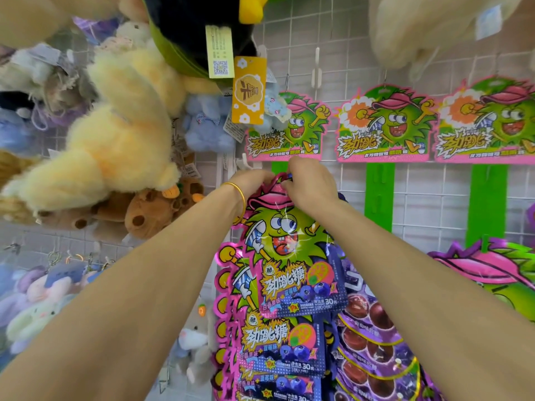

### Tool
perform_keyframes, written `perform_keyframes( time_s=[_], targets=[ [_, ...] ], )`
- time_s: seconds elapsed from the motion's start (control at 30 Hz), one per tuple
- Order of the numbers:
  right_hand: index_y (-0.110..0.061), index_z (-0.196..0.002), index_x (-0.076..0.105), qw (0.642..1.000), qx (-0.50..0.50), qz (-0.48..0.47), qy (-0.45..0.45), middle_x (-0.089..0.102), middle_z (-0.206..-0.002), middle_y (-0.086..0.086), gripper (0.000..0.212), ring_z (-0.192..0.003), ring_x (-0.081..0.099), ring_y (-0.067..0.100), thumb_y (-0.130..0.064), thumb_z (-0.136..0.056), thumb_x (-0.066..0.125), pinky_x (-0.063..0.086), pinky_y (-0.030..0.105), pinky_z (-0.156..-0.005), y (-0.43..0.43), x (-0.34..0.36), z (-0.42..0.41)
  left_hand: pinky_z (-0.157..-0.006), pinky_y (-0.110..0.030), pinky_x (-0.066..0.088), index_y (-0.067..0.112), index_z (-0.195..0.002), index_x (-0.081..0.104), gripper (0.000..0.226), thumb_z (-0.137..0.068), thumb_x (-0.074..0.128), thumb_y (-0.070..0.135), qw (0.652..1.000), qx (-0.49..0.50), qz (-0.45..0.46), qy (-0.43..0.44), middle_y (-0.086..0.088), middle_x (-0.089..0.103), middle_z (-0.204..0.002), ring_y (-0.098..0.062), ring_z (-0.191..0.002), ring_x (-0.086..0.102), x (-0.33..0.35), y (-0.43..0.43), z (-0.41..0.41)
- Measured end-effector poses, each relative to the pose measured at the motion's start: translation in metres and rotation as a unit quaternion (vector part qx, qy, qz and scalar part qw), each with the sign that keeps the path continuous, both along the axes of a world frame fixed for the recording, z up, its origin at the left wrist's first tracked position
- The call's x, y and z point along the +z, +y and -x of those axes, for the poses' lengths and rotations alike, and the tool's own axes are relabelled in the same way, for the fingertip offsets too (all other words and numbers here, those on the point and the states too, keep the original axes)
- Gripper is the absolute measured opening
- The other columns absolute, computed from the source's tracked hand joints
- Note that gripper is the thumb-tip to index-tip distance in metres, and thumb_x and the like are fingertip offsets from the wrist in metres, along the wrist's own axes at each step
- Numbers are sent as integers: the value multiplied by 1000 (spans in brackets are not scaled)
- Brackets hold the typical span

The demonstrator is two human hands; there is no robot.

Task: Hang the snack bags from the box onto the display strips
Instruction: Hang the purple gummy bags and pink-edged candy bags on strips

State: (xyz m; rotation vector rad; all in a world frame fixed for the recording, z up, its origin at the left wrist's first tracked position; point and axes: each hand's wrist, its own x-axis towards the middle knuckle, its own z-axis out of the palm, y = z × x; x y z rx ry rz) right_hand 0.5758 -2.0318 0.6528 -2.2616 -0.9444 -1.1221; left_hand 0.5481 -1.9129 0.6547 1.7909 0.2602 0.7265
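The left hand [254, 180] and right hand [309, 183] meet, both pinching the pink top edge of a glossy foil snack bag [289, 256] at a flat green strip [278, 168]. The bag hangs toward 6 o'clock from them, over more shiny bags [278, 351]. Fluffy plush toys [115, 140] crowd 9 o'clock.

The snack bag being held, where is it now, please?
The snack bag is centre of the head view, top pinched by left hand and right hand below the leftmost header card.
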Motion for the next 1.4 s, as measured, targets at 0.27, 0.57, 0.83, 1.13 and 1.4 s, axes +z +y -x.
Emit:
perform_keyframes(
  time_s=[0.27, 0.57, 0.83, 1.13, 1.4],
  targets=[
    [-6, -70, 47, 997, 18, 6, 73, 45, -69, 10, 22, -73, 47, 31, -15, -82, 63, 30, 30, -55, 0, -9, -1, -52, -20, 35, 13, -72, 52, 19, -88, 58, 24, 1000, -8, 10, -26, -1, 55, -69, -9, -49, 46, -3, 4, -2],
    [-6, -81, 62, 991, 46, -32, 123, 62, -87, 19, 13, -87, 57, 33, -19, -80, 67, 33, 28, -63, -19, -23, -3, -33, -8, 37, 16, -73, 53, 22, -91, 55, 28, 994, -101, 46, -4, 5, 60, -52, -2, -32, 47, -10, 6, 10],
    [-14, -78, 59, 988, 57, -55, 135, 57, -82, 10, 10, -78, 48, 25, -19, -80, 67, 31, 26, -63, -24, -31, -4, -46, -18, 33, 19, -93, 52, 17, -90, 53, 35, 991, -118, 67, 23, -1, 50, -79, -11, -57, 38, -12, -1, 7],
    [-8, -90, 63, 994, 56, -46, 83, 63, -97, 16, 16, -93, 57, 35, -23, -85, 62, 39, 32, -69, -22, -27, -6, -50, -18, 31, 17, -89, 52, 15, -92, 49, 31, 990, -122, 63, 15, 1, 52, -77, -10, -58, 36, -10, -2, 3],
    [-8, -96, 64, 989, 87, 107, 52, 62, -94, 12, 21, -87, 54, 27, -25, -86, 62, 44, 35, -74, -29, -7, 3, -64, -27, 35, 19, -76, 54, 24, -93, 45, 34, 989, -123, 37, 75, 2, 56, -74, -12, -67, 47, -3, -1, 11]
  ],
)
